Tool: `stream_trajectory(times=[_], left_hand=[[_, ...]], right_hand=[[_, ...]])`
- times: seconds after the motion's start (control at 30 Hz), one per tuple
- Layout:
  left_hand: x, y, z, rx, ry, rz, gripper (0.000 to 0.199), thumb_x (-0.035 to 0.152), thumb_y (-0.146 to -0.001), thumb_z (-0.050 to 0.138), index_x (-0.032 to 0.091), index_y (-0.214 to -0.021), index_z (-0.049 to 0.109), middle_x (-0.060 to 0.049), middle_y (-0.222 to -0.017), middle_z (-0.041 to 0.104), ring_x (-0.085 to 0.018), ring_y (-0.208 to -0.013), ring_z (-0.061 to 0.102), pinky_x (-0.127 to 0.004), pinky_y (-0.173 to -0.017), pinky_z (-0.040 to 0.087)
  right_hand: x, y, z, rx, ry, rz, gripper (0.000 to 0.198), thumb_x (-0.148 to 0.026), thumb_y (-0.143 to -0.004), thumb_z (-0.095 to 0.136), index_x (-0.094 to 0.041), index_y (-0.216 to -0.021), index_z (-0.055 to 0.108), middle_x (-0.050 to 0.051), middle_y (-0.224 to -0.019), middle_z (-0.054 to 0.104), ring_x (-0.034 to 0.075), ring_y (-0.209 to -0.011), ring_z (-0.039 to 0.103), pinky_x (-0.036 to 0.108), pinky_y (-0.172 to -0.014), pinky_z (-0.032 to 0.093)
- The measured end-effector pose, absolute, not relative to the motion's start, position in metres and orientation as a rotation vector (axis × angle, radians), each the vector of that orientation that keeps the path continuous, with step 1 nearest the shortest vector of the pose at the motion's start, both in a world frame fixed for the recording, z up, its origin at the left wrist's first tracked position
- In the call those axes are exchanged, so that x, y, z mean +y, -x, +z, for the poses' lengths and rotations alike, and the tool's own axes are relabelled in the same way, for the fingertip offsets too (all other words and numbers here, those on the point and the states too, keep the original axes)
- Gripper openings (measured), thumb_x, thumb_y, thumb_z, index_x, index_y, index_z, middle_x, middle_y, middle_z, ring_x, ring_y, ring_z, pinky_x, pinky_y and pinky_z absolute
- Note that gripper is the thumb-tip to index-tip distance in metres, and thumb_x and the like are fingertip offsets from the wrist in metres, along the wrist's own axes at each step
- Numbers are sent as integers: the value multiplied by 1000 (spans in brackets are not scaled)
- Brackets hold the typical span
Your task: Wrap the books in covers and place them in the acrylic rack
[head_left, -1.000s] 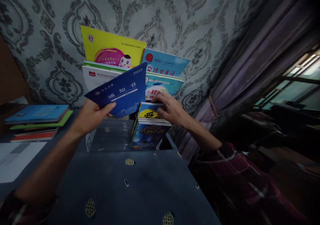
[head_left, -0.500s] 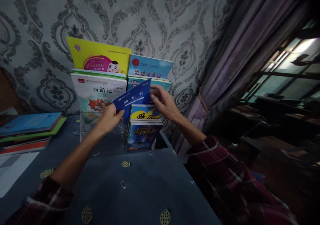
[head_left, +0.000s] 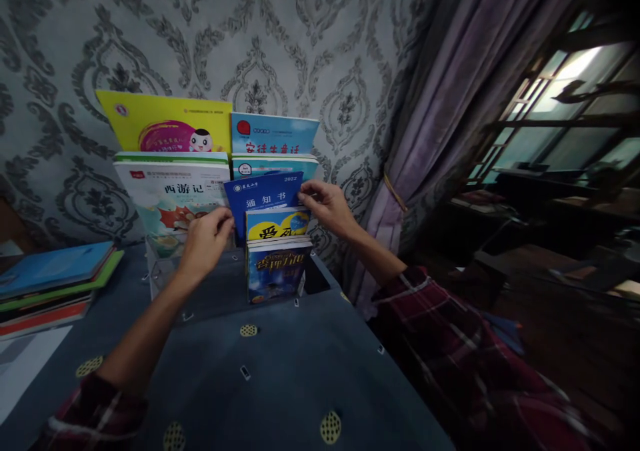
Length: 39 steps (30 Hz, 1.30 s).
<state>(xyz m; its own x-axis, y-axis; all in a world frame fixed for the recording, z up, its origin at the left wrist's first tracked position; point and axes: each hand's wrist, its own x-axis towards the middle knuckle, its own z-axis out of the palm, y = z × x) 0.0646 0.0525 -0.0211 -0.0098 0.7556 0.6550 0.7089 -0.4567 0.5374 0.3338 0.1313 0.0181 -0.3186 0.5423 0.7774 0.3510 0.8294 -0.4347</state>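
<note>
Booklet: blue one (head_left: 264,189) marked 2022, stood near-upright behind the yellow-and-blue book (head_left: 277,226) and in front of the teal book (head_left: 275,166); top edge set slightly higher at the right; lower part hidden.
Left hand: fingers (head_left: 226,219) curled with the thumb at the booklet's left edge, hand (head_left: 206,241) placed in front of the white book (head_left: 170,194).
Right hand: thumb and forefinger brought to the booklet's right edge, other fingers loosely bent, hand (head_left: 330,207) poised above the front books.
Grip: cannot be told from this angle whether either edge is pinched or merely touched.
Front row: yellow-and-blue book backed up against the dark-blue book (head_left: 277,274), both at the stand's right end.
Back row: yellow book (head_left: 163,121) and light-blue book (head_left: 273,132) stood tallest, nearest the wall.
Stand: clear panel (head_left: 156,274) visible at the left (easy to miss against the dark worktop (head_left: 295,377)).
Booklet handling: both edges best guided evenly, so the top is levelled and no lower corner is snagged on the books in front.
Pressure: should be light; a thin cover is easily bowed if squeezed from both sides.
Neighbours: front books should not be nudged by the right wrist, nor the white book by the left knuckles.
</note>
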Motion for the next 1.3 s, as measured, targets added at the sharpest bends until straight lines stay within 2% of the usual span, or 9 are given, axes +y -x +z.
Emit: stream_trajectory(times=[0.27, 0.33, 0.43, 0.57, 0.7, 0.9, 1.03, 1.2, 1.3], left_hand=[[55, -76, -24, 1732, -2338, 1252, 17, 30, -93, 46, 24, -83, 59, -4, -79, 76, -24, -78, 72, -31, -70, 46], [57, -76, -26, 1731, -2350, 1243, 17, 29, -94, 45, 24, -83, 57, -4, -78, 74, -24, -78, 71, -31, -70, 46], [59, -76, -26, 1699, -2328, 1244, 16, 27, -94, 43, 23, -83, 55, -4, -79, 73, -23, -78, 72, -30, -69, 46], [62, -75, -25, 1636, -2289, 1230, 14, 26, -92, 42, 23, -82, 51, -2, -76, 70, -22, -73, 72, -29, -66, 47], [63, -73, -25, 1595, -2297, 1219, 14, 25, -92, 41, 23, -85, 53, -3, -79, 70, -21, -72, 72, -29, -66, 48], [61, -71, -18, 1574, -2365, 1183, 14, 23, -93, 42, 23, -85, 53, -2, -78, 70, -20, -71, 71, -30, -66, 48], [62, -68, -13, 1536, -2409, 1125, 15, 24, -94, 41, 23, -87, 54, -3, -80, 71, -20, -69, 70, -31, -69, 50], [65, -65, -12, 1567, -2473, 1102, 14, 27, -93, 42, 23, -87, 54, -2, -72, 68, -22, -71, 70, -33, -70, 49], [66, -68, -18, 1534, -2416, 1096, 14, 27, -92, 41, 23, -87, 53, -2, -71, 67, -22, -69, 69, -32, -67, 49]], right_hand=[[131, -351, 0, -1950, 712, 55, 12, -31, -88, 58, -21, -88, 65, 5, -90, 68, 20, -82, 64, 33, -71, 52], [127, -350, -2, -1944, 709, 10, 17, -28, -91, 56, -21, -103, 66, 7, -101, 70, 22, -89, 66, 37, -79, 55], [115, -343, 0, -1924, 681, -172, 38, -21, -93, 52, -20, -131, 58, 14, -123, 66, 28, -111, 63, 46, -94, 53], [97, -328, 8, -1954, 664, -470, 46, -16, -97, 45, -23, -143, 51, 15, -138, 59, 33, -129, 52, 53, -108, 42], [94, -318, 11, -2059, 707, -573, 49, -12, -97, 42, -24, -144, 52, 14, -138, 59, 33, -128, 51, 53, -107, 40], [109, -320, 8, -2007, 775, -601, 48, -14, -97, 42, -25, -142, 53, 13, -124, 62, 32, -112, 54, 50, -97, 45], [112, -322, 13, -1970, 755, -579, 49, -14, -97, 42, -28, -142, 52, 12, -130, 59, 33, -119, 52, 54, -102, 44], [115, -325, 15, -2069, 761, -516, 40, -14, -99, 40, -22, -132, 60, 14, -125, 61, 32, -115, 54, 52, -100, 48], [118, -328, 10, -2067, 757, -475, 38, -15, -100, 39, -24, -127, 63, 12, -122, 63, 31, -112, 55, 52, -99, 50]])
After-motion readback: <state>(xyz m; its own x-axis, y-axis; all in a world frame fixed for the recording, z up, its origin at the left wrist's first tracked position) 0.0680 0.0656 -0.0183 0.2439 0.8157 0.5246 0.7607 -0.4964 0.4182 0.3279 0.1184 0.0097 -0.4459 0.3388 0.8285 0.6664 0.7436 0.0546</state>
